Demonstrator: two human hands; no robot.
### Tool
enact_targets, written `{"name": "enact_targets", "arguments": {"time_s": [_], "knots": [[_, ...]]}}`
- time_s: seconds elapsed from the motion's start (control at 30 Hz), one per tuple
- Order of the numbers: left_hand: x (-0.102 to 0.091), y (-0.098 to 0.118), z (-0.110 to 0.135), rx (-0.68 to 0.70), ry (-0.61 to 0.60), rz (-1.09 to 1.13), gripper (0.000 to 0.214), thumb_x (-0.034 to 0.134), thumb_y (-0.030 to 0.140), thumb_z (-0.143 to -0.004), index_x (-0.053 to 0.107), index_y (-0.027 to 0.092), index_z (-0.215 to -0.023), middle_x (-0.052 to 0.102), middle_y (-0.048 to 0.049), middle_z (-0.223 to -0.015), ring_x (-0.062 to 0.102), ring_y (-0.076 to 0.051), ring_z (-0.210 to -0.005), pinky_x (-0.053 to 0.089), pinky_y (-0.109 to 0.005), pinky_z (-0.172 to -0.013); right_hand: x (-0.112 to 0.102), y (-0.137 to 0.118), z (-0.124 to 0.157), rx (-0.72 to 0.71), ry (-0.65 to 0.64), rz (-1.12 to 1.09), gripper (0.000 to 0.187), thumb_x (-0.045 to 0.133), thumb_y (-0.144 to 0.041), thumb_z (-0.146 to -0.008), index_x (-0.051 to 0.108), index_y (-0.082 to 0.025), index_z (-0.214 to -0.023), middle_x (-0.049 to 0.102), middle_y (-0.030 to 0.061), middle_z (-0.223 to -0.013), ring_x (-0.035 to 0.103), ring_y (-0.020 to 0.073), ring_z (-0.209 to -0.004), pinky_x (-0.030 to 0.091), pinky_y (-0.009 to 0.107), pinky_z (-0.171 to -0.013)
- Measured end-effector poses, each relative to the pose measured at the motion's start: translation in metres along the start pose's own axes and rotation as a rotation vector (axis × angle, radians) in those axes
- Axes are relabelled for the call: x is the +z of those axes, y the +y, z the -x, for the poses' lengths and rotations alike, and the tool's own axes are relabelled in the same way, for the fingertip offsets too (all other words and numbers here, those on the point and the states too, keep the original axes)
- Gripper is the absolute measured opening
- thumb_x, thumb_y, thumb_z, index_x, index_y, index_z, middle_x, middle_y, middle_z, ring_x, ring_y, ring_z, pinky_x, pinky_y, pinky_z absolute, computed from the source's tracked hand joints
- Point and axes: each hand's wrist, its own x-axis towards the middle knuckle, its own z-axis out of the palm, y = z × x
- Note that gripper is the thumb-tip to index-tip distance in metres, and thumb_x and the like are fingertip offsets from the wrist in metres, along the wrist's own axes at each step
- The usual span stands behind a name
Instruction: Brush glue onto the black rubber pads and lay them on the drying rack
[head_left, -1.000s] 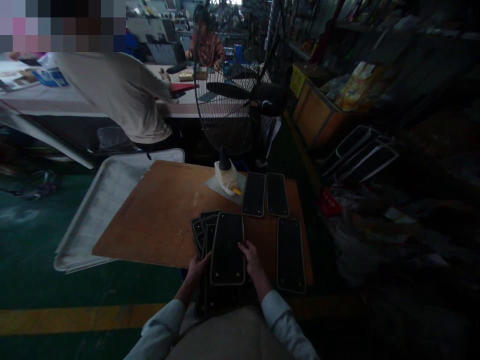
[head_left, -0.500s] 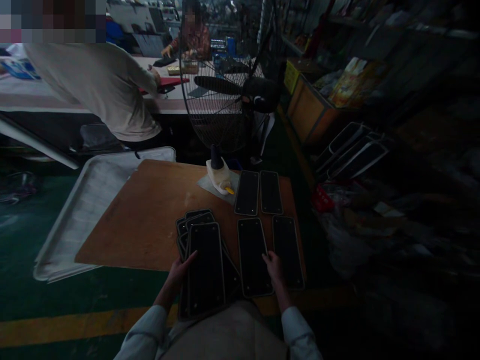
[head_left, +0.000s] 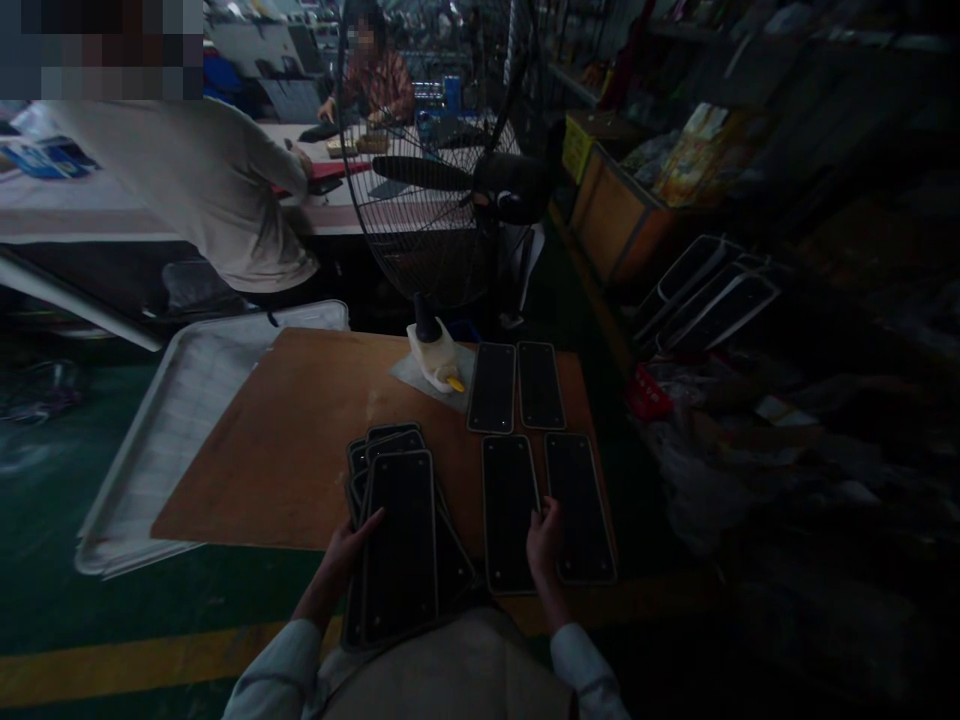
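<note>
Lying across the middle of the frame, an orange-brown flat wooden board (head_left: pixel 270 450) gives me a level surface, its left end overlapping a shallow white tray (head_left: pixel 135 480). At lower centre, the left hand (head_left: pixel 345 550) is clamped on a black rounded-rectangle panel with a pale border (head_left: pixel 400 550), thumb over its left edge, I judge to steady it atop a fanned pile of black panels (head_left: pixel 455 570). At centre, a white plastic bottle with a yellow tip (head_left: pixel 435 355) sits on a grey sheet (head_left: pixel 409 375), perhaps sparing the wood. Right of it, four loose black panels (head_left: pixel 492 390) lie in two rows, apparently spread so each face shows. The right hand (head_left: pixel 545 540), well apart from the left, curls at the lower-left panel (head_left: pixel 508 520)'s right edge; gripping or merely touching, I cannot tell.
</note>
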Motion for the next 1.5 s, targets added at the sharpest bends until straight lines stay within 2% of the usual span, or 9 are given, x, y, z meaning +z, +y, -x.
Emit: {"name": "enact_targets", "arguments": {"time_s": [0.27,0.37,0.47,0.57,0.7,0.93,1.27,1.4,1.5], "knots": [[-0.023,0.021,-0.009,0.065,-0.081,-0.001,0.045,0.080,0.036,-0.074,0.065,0.011,-0.107,0.078,-0.0129,-0.089,0.075,-0.026,-0.077,0.064,-0.036,-0.069,0.008,-0.026,0.022,-0.236,0.172,0.155,0.039,0.042,-0.032,-0.090,0.057,-0.010,-0.119,0.055,0.0251,-0.123,0.049,0.0360,-0.119,0.039,0.053,-0.098],[-0.034,0.033,-0.016,0.094,-0.104,-0.022,0.049,0.082,0.038,-0.072,0.064,0.011,-0.108,0.078,-0.0115,-0.087,0.075,-0.025,-0.076,0.064,-0.035,-0.070,0.055,-0.063,0.059,-0.316,-0.079,0.051,0.037,0.057,-0.041,-0.085,0.061,-0.016,-0.112,0.064,0.0159,-0.109,0.059,0.0297,-0.104,0.047,0.044,-0.090],[-0.047,0.046,-0.023,0.108,-0.115,-0.037,0.051,0.083,0.040,-0.069,0.065,0.011,-0.107,0.078,-0.0116,-0.086,0.075,-0.025,-0.077,0.063,-0.034,-0.069,0.124,-0.102,0.102,-0.148,-0.404,-0.104,0.034,0.074,-0.043,-0.071,0.063,-0.020,-0.095,0.069,0.0065,-0.088,0.067,0.0245,-0.082,0.053,0.036,-0.075],[-0.064,0.059,-0.030,0.128,-0.203,-0.036,0.056,0.083,0.043,-0.068,0.064,0.012,-0.111,0.078,-0.0114,-0.087,0.075,-0.025,-0.081,0.062,-0.033,-0.072,0.180,-0.124,0.129,0.024,-0.445,-0.240,0.048,0.085,-0.039,-0.055,0.061,-0.020,-0.093,0.072,0.0048,-0.088,0.069,0.0257,-0.080,0.054,0.036,-0.071],[-0.090,0.073,-0.044,0.069,-0.388,-0.086,0.062,0.079,0.052,-0.069,0.065,0.012,-0.114,0.078,-0.0111,-0.082,0.075,-0.026,-0.078,0.061,-0.033,-0.072,0.210,-0.133,0.135,0.092,-0.431,-0.361,0.043,0.078,-0.048,-0.062,0.062,-0.019,-0.089,0.074,0.0064,-0.087,0.069,0.0261,-0.082,0.055,0.036,-0.072],[-0.108,0.073,-0.064,-0.019,-0.439,-0.077,0.052,0.074,0.051,-0.075,0.066,0.011,-0.107,0.078,-0.0114,-0.077,0.075,-0.026,-0.075,0.062,-0.032,-0.065,0.207,-0.136,0.136,0.103,-0.295,-0.368,0.049,0.058,-0.062,-0.076,0.063,-0.017,-0.096,0.073,0.0082,-0.095,0.068,0.0235,-0.089,0.055,0.032,-0.075],[-0.131,0.075,-0.073,-0.008,-0.289,-0.064,0.029,0.072,0.035,-0.082,0.066,0.012,-0.098,0.078,-0.0108,-0.082,0.075,-0.023,-0.073,0.063,-0.031,-0.067,0.128,-0.107,0.072,0.063,-0.098,0.014,0.023,0.060,-0.042,-0.076,0.061,-0.019,-0.077,0.068,0.0069,-0.077,0.064,0.0236,-0.077,0.048,0.032,-0.070],[-0.136,0.079,-0.068,-0.007,-0.239,-0.071,0.026,0.071,0.034,-0.083,0.066,0.012,-0.097,0.078,-0.0116,-0.084,0.075,-0.023,-0.074,0.063,-0.031,-0.066,0.122,-0.114,0.076,0.013,0.010,0.134,0.024,0.057,-0.027,-0.080,0.063,-0.016,-0.100,0.066,0.0185,-0.107,0.061,0.0321,-0.104,0.045,0.041,-0.089],[-0.134,0.077,-0.067,-0.001,-0.229,-0.054,0.029,0.072,0.034,-0.082,0.066,0.012,-0.100,0.078,-0.0120,-0.088,0.075,-0.024,-0.077,0.063,-0.032,-0.069,0.138,-0.126,0.096,-0.143,0.071,0.225,0.033,0.054,-0.027,-0.086,0.058,-0.016,-0.118,0.057,0.0211,-0.126,0.053,0.0331,-0.120,0.040,0.045,-0.098]]}}
